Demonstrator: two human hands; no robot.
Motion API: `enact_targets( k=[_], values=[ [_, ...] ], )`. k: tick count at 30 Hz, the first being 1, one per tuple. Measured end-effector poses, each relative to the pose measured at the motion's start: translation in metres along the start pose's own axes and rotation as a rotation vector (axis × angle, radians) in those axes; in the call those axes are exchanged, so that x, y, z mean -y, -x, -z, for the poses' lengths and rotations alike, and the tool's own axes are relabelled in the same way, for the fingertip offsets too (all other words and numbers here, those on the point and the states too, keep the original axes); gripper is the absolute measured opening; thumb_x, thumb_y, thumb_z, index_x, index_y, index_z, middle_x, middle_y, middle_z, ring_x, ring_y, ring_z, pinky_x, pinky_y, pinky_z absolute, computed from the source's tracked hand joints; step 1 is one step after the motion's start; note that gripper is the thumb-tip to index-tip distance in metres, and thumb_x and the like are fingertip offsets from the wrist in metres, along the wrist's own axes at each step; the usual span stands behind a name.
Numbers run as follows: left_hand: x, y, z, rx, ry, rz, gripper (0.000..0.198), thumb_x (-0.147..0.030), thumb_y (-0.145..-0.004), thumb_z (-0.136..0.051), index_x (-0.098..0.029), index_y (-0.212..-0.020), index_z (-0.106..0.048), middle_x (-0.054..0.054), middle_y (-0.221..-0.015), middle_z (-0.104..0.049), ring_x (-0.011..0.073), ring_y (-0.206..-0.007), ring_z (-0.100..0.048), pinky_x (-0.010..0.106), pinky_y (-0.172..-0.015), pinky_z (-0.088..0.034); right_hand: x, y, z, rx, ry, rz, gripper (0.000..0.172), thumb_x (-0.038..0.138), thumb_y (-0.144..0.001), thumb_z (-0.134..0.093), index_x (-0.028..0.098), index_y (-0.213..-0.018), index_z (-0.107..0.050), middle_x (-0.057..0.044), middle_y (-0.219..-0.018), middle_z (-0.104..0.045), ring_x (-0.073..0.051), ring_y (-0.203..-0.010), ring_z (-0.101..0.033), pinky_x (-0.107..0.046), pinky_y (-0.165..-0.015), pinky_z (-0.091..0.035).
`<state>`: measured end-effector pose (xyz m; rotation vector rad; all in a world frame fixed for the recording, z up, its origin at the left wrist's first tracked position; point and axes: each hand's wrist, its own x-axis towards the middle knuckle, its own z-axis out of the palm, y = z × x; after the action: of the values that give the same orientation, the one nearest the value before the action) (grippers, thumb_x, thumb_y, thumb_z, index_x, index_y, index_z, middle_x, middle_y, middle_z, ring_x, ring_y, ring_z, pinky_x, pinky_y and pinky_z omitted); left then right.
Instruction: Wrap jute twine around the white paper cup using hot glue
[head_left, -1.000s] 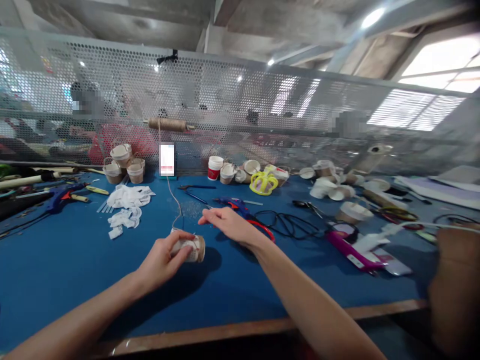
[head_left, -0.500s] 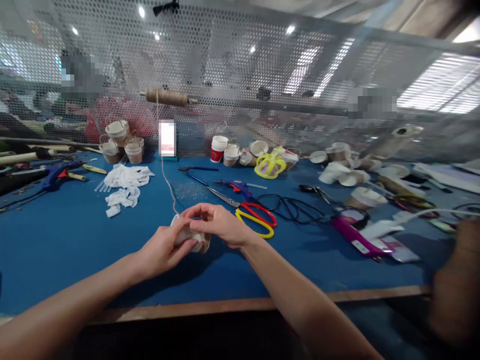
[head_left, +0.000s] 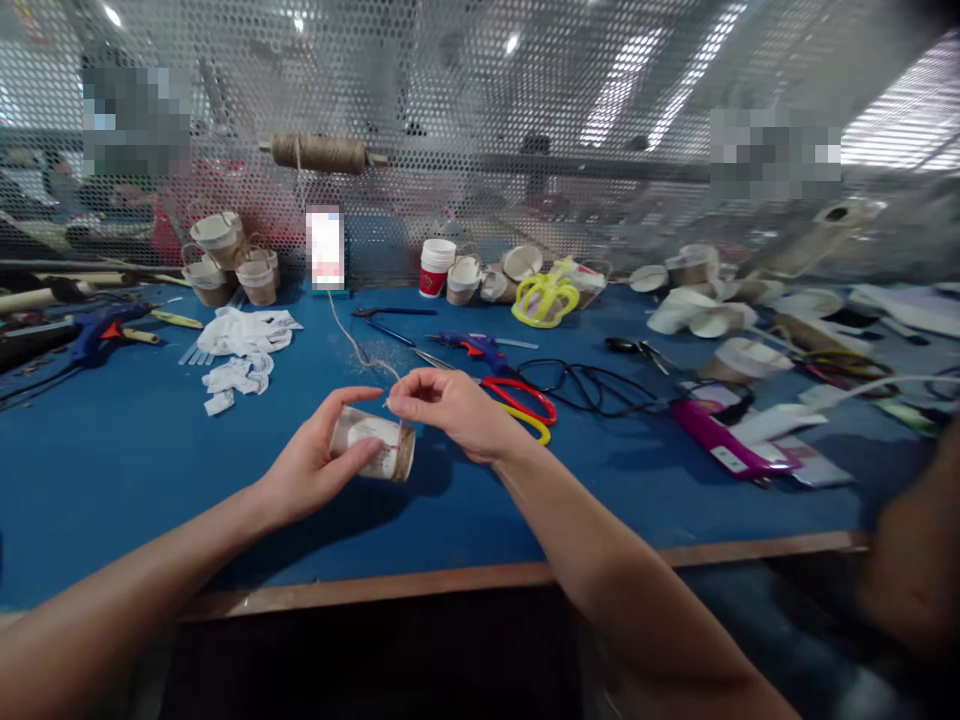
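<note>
My left hand (head_left: 311,465) grips a small paper cup (head_left: 375,447) lying on its side just above the blue table (head_left: 112,470); brown twine is wound round the cup's right end. My right hand (head_left: 450,408) is pinched on a thin strand of twine (head_left: 352,340) right above the cup. That strand runs up and back to a twine spool (head_left: 319,153) on a rod at the mesh screen.
Red and yellow scissors (head_left: 525,405) lie just right of my right hand, with a blue glue gun (head_left: 472,347) and black cable behind. White scraps (head_left: 240,345) lie at the left, paper cups (head_left: 225,265) along the back. A magenta tool (head_left: 724,440) lies at the right.
My right hand came back from the scissors to the cup and pinched the twine. Both hands lifted the cup slightly, and the view tilted down.
</note>
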<state>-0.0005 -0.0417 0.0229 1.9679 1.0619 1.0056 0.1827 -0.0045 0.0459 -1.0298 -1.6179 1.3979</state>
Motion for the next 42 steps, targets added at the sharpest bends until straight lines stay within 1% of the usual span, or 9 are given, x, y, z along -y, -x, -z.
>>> enact_targets(
  k=[4,8,16,28,37,42],
  values=[
    [-0.001,0.0,-0.001,0.006,0.097,0.03,0.038,-0.028,-0.082,-0.054,-0.015,-0.116,-0.043,0.001,-0.078,-0.06,0.0111,-0.063,-0.055,0.021,-0.057,-0.046,0.002,0.001,0.001,-0.025,0.071,0.026,0.026,0.037,-0.063,-0.069,0.016,-0.067,-0.055,0.002,-0.066,-0.053,-0.009,-0.061,-0.046,-0.027,-0.062,-0.036],
    [-0.001,0.001,-0.001,0.005,0.122,0.019,0.037,-0.027,-0.082,-0.054,-0.015,-0.116,-0.043,0.001,-0.078,-0.061,0.0104,-0.062,-0.054,0.019,-0.056,-0.046,0.004,0.003,0.0,-0.032,0.123,0.047,0.024,0.037,-0.066,-0.067,0.016,-0.067,-0.055,0.002,-0.064,-0.052,-0.009,-0.06,-0.045,-0.027,-0.061,-0.036],
    [-0.001,0.005,0.0,-0.02,0.018,-0.072,0.036,-0.024,-0.083,-0.055,-0.016,-0.116,-0.045,0.001,-0.081,-0.061,0.0096,-0.064,-0.054,0.018,-0.058,-0.046,0.005,0.003,0.0,-0.012,0.15,0.037,0.025,0.037,-0.067,-0.066,0.015,-0.066,-0.056,0.002,-0.063,-0.052,-0.009,-0.059,-0.044,-0.026,-0.059,-0.035],
    [-0.002,0.009,0.001,-0.044,-0.074,-0.164,0.033,-0.021,-0.083,-0.054,-0.019,-0.115,-0.046,-0.002,-0.072,-0.061,0.0071,-0.052,-0.048,0.014,-0.047,-0.041,0.003,0.005,-0.002,0.005,0.141,0.006,0.025,0.038,-0.066,-0.067,0.016,-0.066,-0.056,0.001,-0.065,-0.054,-0.01,-0.061,-0.046,-0.026,-0.06,-0.036],
    [0.0,0.013,0.0,-0.076,-0.105,-0.226,0.035,-0.019,-0.083,-0.054,-0.019,-0.117,-0.046,0.001,-0.084,-0.062,0.0056,-0.051,-0.048,0.015,-0.047,-0.04,0.002,0.005,-0.003,0.031,0.164,0.026,0.024,0.038,-0.069,-0.064,0.017,-0.069,-0.054,0.0,-0.07,-0.055,-0.012,-0.066,-0.049,-0.027,-0.062,-0.04],
    [-0.001,0.013,0.0,-0.106,-0.206,-0.31,0.035,-0.017,-0.082,-0.054,-0.019,-0.116,-0.047,0.004,-0.094,-0.064,0.009,-0.063,-0.057,0.018,-0.057,-0.046,0.004,0.006,-0.004,0.049,0.176,-0.001,0.024,0.039,-0.074,-0.061,0.017,-0.074,-0.053,0.002,-0.068,-0.052,-0.01,-0.063,-0.047,-0.025,-0.06,-0.039]
  ],
)
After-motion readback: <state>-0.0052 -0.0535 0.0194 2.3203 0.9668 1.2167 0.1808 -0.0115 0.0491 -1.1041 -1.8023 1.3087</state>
